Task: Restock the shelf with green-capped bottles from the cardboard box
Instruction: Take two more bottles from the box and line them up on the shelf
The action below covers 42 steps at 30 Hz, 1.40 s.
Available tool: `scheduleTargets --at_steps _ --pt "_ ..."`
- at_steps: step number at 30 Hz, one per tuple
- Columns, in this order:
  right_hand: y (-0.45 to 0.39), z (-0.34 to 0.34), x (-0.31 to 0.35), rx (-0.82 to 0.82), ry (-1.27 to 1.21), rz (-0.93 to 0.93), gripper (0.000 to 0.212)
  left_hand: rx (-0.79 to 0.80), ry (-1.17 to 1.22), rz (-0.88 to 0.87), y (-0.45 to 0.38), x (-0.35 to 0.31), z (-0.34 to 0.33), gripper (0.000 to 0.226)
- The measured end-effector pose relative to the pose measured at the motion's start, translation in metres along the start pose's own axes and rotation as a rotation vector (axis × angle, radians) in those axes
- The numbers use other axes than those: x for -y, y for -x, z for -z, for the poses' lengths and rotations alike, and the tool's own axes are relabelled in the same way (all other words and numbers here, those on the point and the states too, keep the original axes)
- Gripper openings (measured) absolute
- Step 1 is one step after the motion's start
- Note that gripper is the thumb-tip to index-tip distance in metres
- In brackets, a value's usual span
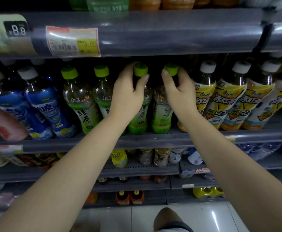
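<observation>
My left hand [128,91] wraps the neck of a clear plastic bottle [139,114] with a ridged green cap [140,69]; my right hand [178,91] grips the neck of its neighbour [161,118], also green-capped [170,69]; both bottles stand on the grey perforated metal shelf [153,139], their shoulders hidden behind my palms; two more green bottles [80,101] stand left; yellow-labelled bottles [224,101] right; the price tag [72,41] is blurred.

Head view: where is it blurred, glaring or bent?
Head view: dim overall; motion blur smears the price tag and far-left bottles; glare spot on the floor; wide-angle bends the shelf rail; both hands, left and right, stay fairly sharp.
</observation>
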State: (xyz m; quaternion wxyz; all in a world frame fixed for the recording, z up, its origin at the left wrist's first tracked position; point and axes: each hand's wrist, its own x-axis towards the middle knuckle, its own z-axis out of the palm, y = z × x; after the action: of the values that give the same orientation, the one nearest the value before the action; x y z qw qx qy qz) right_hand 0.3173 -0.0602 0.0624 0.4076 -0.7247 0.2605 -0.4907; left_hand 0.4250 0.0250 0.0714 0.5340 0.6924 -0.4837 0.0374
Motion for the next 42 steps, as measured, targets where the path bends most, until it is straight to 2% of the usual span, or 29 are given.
scheduleTargets --at_steps 5,9,15,21,25,28,31,35,38,42 --pt "-0.001 0.002 -0.002 0.053 0.054 -0.027 0.017 0.091 -0.064 -0.041 0.002 -0.003 0.006 0.048" --pt "0.000 0.003 -0.006 0.150 0.208 0.013 0.049 0.142 -0.296 -0.105 -0.006 -0.007 0.012 0.047" --pt "0.003 -0.004 -0.008 0.069 0.127 -0.030 0.037 0.120 -0.293 -0.084 -0.014 -0.005 0.015 0.035" --pt "0.004 -0.001 -0.010 0.100 0.147 -0.063 0.047 0.120 -0.356 -0.143 -0.011 -0.006 0.018 0.040" --pt "0.012 0.000 -0.012 0.125 0.157 -0.076 0.063 0.115 -0.561 -0.204 -0.007 -0.013 0.023 0.049" --pt "0.015 0.003 -0.018 0.151 0.162 -0.109 0.082 0.189 -0.596 -0.211 -0.011 -0.013 0.029 0.053" --pt "0.019 0.007 -0.024 0.202 0.238 -0.081 0.082 0.297 -0.582 -0.223 -0.011 -0.010 0.036 0.064" --pt "0.022 0.008 -0.023 0.177 0.301 -0.037 0.087 0.369 -0.570 -0.225 -0.011 -0.012 0.040 0.074" --pt "0.021 0.010 -0.021 0.179 0.314 -0.029 0.089 0.364 -0.531 -0.197 -0.015 -0.014 0.037 0.066" --pt "0.022 0.012 -0.020 0.199 0.318 -0.059 0.087 0.273 -0.528 -0.213 -0.025 -0.015 0.033 0.041"
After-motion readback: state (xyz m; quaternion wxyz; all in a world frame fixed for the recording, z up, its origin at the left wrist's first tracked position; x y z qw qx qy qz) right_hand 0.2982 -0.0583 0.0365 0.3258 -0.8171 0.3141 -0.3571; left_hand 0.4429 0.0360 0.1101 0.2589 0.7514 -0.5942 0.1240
